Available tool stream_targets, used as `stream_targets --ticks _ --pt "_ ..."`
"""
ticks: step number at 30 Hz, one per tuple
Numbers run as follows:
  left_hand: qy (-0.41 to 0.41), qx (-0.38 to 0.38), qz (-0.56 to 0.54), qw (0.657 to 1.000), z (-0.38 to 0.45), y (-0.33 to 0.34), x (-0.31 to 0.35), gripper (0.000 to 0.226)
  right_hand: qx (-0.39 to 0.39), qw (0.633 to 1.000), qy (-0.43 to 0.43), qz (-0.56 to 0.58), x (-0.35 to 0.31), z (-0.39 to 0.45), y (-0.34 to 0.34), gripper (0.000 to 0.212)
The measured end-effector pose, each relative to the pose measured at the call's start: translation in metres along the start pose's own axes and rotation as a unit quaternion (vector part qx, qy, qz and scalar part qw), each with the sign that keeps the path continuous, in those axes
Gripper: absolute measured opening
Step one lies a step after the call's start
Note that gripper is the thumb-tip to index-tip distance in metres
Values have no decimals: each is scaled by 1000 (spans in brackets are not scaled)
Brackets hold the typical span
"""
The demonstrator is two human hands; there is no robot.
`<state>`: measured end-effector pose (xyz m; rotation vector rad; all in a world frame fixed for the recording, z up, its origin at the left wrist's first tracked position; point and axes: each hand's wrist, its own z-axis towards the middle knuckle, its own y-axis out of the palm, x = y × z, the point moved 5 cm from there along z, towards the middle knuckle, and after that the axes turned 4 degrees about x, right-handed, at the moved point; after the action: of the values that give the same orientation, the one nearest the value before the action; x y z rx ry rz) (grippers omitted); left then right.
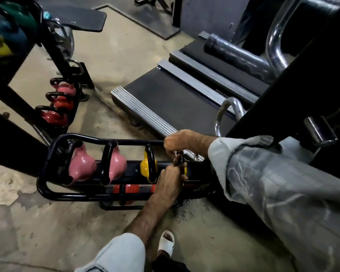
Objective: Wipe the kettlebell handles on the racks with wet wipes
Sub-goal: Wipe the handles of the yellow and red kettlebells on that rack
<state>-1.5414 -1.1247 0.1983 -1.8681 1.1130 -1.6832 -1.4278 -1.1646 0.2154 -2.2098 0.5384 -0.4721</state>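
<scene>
A low black rack [53, 193] holds two pink kettlebells [81, 167] and two yellow ones, all with black handles. My right hand [180, 141] grips the top of the black handle [180, 160] of the rightmost yellow kettlebell [185, 170], with a bit of white wet wipe [175, 154] showing under its fingers. My left hand [170, 178] holds the same handle lower down and hides most of that kettlebell. The other yellow kettlebell [145, 167] stands just to the left. Red kettlebells [132, 189] sit on the shelf below.
A second rack [63, 107] at the left carries pink and red kettlebells. Treadmill decks [165, 99] lie just behind the low rack. A black machine frame with chrome bars [230, 105] stands at the right. My sandalled foot [166, 244] is on the concrete floor.
</scene>
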Motion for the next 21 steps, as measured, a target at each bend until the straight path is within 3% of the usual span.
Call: stream_targets --ticks 3,7,11,14,16,17,19,21 --pt "42 19 33 998 1 -4 6 43 -1 997 2 71 7 -5 -1 20" --pt "78 54 29 995 3 -1 7 33 100 971 72 205 17 -19 19 22" --pt "81 49 28 995 1 3 6 29 170 971 22 165 9 -23 33 15" --pt "76 51 23 996 3 1 9 24 177 945 98 258 21 -29 39 25" --pt "67 50 7 997 5 -1 9 27 260 880 198 345 22 -38 46 26" --pt "58 46 -3 997 7 -1 7 32 314 821 250 407 16 -44 53 21" --pt "46 37 -13 998 9 0 4 44 391 666 339 537 -4 -54 80 19" --pt "42 37 -19 998 8 -1 6 51 381 507 384 671 -23 -53 107 30"
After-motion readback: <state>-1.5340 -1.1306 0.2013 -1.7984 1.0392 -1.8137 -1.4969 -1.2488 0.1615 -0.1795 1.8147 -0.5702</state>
